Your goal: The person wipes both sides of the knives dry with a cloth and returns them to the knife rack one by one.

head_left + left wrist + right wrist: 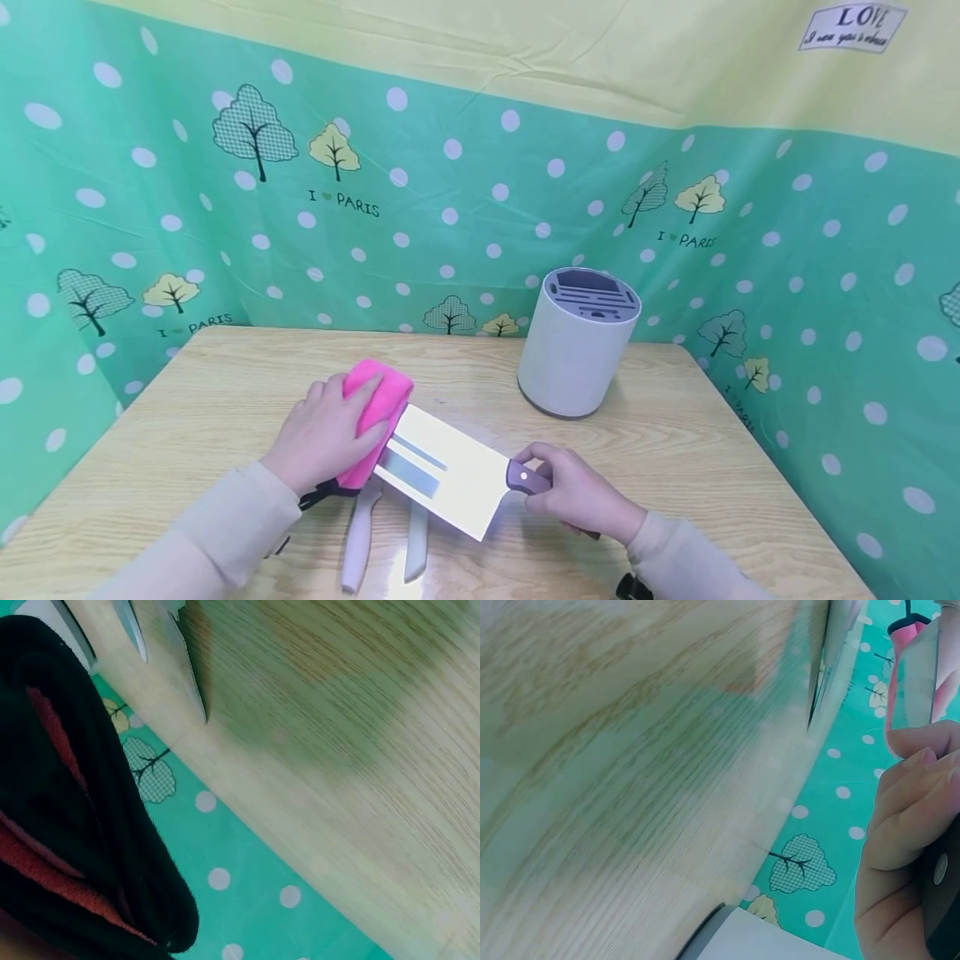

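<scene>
My right hand (573,487) grips the dark handle (527,477) of a cleaver. The broad, shiny cleaver blade (468,475) slants up to the left over the table. My left hand (318,429) holds a folded pink cloth (390,387) against the blade's far end, thumb across the cloth. The left wrist view shows the dark side of the cloth (97,802) with reddish folds. In the right wrist view, curled fingers (907,817) wrap the riveted handle (941,881). Below the blade lies a knife with a pale handle (358,546), beside another pale, narrow piece (417,546).
A white round knife block (570,358) with a slotted dark top stands at the back right of the wooden table (247,375). A green dotted curtain (450,200) hangs behind and along both sides. Something black (318,493) shows under my left wrist.
</scene>
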Demonstrator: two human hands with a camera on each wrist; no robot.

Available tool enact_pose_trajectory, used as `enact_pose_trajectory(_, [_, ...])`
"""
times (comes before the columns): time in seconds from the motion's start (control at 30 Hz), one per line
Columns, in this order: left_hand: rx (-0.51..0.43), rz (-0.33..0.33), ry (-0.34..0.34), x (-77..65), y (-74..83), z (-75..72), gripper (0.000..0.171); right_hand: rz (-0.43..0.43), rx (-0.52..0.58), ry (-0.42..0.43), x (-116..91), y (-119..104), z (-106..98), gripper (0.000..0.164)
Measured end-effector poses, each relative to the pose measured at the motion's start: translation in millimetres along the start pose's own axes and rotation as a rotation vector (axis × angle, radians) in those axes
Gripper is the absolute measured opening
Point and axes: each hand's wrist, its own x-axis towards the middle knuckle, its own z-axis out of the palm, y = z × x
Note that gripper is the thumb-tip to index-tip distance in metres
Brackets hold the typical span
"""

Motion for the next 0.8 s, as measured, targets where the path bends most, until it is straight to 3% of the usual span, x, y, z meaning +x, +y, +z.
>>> enact_pose_trajectory(0.8, [0.085,0.085,0.085,-8.8,12.7,10.9,0.066,0.025,0.007,0.000,0,1,6,0.044])
